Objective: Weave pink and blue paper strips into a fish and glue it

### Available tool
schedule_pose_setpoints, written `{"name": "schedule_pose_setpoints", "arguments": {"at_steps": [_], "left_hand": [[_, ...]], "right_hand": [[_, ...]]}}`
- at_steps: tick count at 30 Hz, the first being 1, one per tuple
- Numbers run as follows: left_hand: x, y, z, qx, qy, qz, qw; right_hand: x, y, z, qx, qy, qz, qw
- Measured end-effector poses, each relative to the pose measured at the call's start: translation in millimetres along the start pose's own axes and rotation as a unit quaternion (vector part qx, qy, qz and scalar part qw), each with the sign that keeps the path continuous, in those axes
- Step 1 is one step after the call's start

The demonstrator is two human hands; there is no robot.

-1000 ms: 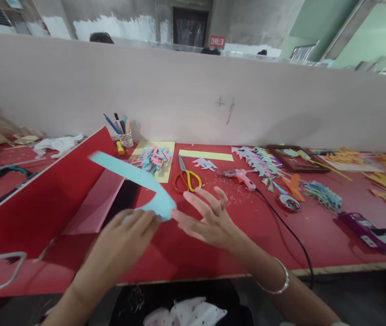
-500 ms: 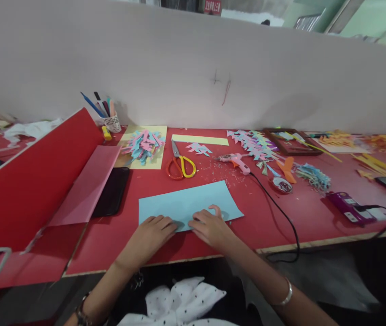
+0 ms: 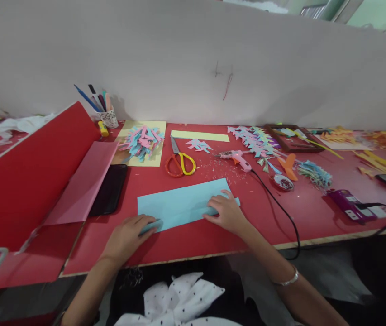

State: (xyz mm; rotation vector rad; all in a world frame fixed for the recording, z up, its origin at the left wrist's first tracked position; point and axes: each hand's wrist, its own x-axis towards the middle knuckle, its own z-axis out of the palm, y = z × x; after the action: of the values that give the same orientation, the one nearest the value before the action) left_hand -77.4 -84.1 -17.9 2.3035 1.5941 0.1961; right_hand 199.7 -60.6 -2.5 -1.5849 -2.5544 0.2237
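Note:
A light blue sheet of paper [image 3: 175, 201] lies on the red table before me, its near edge curling up along part of its length. My left hand [image 3: 128, 237] pinches the near left corner, thumb and fingers around the raised edge. Toward the right end, my right hand [image 3: 226, 213] holds the same edge, its fingers bent over a rolled-up strip of the paper. Just beyond the sheet lie scissors [image 3: 181, 164] with one red and one yellow handle. A pink glue gun [image 3: 236, 158] rests to their right.
At left a red board [image 3: 40, 167] leans above pink paper [image 3: 84, 185] and a black phone [image 3: 109, 190]. Cut paper pieces [image 3: 143, 141] are heaped behind, near a pen cup [image 3: 108, 118]. A black cable [image 3: 277, 203] runs down the right, near a purple power strip [image 3: 350, 208].
My hands have moved apart along the near edge, the left toward the left corner and the right toward the right end. The near edge now curls up more. The view has tilted slightly downward.

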Motion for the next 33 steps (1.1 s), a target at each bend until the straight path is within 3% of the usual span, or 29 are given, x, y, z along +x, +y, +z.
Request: {"name": "schedule_pose_setpoints", "arguments": {"at_steps": [3, 6, 10, 14, 17, 20, 25, 33], "left_hand": [[-5, -12, 3.5, -0.024, 0.002, 0.008, 1.0], [-10, -24, 7.2, -0.038, 0.038, 0.02, 0.998], [-13, -32, 6.2, 0.0, 0.065, 0.075, 0.995], [-12, -17, 0.2, 0.07, 0.074, 0.078, 0.992], [-6, 5, -2.9, 0.091, 0.085, 0.063, 0.99], [4, 26, -5.5, 0.072, 0.121, 0.091, 0.986], [16, 47, -11.9, 0.031, 0.127, 0.144, 0.981], [19, 58, -14.9, -0.033, 0.079, 0.092, 0.992]], "right_hand": [[-11, 17, 2, 0.003, 0.045, 0.054, 0.998], [-22, 34, 0, -0.009, 0.067, 0.107, 0.992], [-36, 50, -1, -0.015, 0.109, 0.156, 0.982], [-43, 47, -1, -0.042, 0.192, 0.174, 0.965], [-37, 28, -2, -0.028, 0.238, 0.18, 0.954], [-23, -2, -2, 0.122, 0.254, 0.177, 0.943], [2, -45, 0, 0.429, 0.224, 0.137, 0.864], [12, -57, 0, 0.607, 0.118, 0.132, 0.775]]}}
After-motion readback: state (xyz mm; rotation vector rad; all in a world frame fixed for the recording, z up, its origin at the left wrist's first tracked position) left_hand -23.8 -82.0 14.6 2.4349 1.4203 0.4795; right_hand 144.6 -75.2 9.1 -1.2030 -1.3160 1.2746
